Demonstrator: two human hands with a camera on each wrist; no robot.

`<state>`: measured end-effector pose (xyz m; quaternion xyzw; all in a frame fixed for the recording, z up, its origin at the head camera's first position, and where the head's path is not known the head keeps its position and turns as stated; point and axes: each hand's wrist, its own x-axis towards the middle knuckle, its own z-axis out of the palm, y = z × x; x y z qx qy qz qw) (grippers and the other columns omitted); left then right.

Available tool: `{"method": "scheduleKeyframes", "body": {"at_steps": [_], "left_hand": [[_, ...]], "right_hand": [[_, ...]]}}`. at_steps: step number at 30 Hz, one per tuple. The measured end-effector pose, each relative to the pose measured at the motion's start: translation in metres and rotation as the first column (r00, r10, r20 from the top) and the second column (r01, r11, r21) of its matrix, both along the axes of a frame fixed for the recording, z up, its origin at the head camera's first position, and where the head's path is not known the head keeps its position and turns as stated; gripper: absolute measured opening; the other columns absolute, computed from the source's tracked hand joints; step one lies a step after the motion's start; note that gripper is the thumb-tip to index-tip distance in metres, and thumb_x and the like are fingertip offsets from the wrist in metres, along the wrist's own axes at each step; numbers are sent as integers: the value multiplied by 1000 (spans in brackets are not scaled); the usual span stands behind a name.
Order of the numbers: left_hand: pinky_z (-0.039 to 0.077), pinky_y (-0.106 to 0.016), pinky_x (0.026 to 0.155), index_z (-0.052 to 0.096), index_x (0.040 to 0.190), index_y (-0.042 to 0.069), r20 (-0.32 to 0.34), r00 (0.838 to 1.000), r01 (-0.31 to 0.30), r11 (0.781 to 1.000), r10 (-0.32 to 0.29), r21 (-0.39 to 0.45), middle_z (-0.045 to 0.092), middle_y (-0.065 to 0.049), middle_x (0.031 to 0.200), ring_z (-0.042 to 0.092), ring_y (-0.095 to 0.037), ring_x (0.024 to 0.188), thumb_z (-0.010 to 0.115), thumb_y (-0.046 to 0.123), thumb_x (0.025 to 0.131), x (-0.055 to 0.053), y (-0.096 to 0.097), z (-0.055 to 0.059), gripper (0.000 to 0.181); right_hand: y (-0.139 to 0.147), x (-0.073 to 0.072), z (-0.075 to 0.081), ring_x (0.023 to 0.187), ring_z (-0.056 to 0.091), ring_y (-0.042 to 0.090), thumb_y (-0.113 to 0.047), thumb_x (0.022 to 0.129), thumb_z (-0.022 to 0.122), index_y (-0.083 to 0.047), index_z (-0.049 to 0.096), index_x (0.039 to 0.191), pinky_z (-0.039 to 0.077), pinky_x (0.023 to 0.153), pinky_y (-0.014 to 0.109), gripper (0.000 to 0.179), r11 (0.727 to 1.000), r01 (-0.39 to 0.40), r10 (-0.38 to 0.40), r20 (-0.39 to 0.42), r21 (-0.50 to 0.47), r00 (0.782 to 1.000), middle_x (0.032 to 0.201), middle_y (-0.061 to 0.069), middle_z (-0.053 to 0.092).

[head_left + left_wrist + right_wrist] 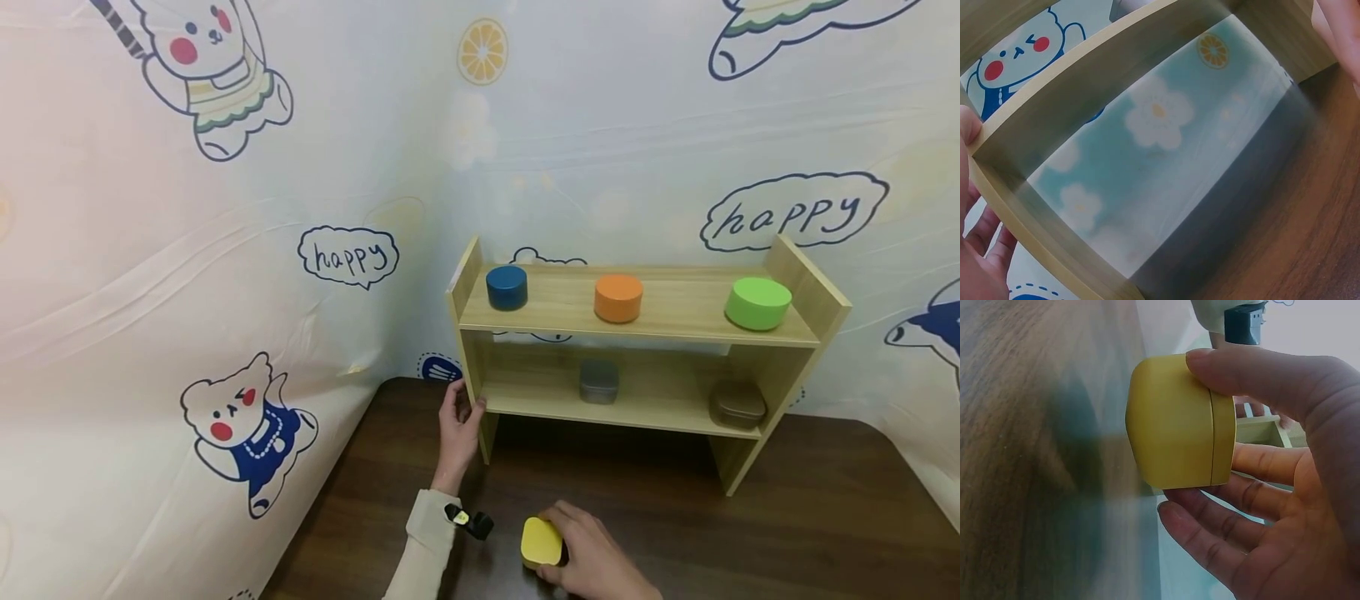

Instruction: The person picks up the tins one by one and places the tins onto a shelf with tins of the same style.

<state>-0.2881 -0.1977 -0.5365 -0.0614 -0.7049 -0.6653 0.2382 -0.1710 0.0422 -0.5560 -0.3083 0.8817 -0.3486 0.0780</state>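
Observation:
Near the table's front, my right hand (592, 552) holds a small yellow tin (540, 542) with rounded corners. In the right wrist view the thumb presses one side of the yellow tin (1169, 422) and fingers support the other; a lid seam shows. My left hand (457, 429) grips the left side panel of a two-tier wooden shelf (536, 398). Seen from the left wrist, its thumb lies at the front edge and the fingers (985, 231) reach round the panel's outer side.
On the upper board stand a blue round tin (507, 288), an orange round tin (618, 299) and a green round tin (757, 303). The lower board carries a grey tin (598, 382) and a brownish tin (737, 404). A printed cloth (360, 150) hangs behind the dark wooden table (840, 517).

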Motion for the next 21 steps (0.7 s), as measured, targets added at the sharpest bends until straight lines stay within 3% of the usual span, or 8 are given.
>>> {"method": "scheduleKeyframes", "body": {"at_steps": [8, 21], "left_hand": [[55, -34, 98, 57, 139, 8, 2, 1000, -3, 1000, 3, -3, 60, -19, 129, 64, -21, 116, 62, 4, 103, 0, 0, 0, 37], [53, -28, 97, 57, 139, 7, -6, 1000, -3, 1000, 3, -2, 61, -19, 130, 63, -17, 116, 61, 4, 103, 0, 0, 0, 37]], "right_hand": [[1, 2, 9, 85, 54, -2, -37, 79, 88, -13, 69, 123, 47, 71, 25, 53, 1000, 7, -7, -25, 15, 1000, 108, -8, 66], [1, 2, 22, 90, 56, 0, -40, 80, 86, -14, 69, 125, 48, 74, 27, 55, 999, 16, -13, -68, 46, 998, 113, -7, 67]]}}
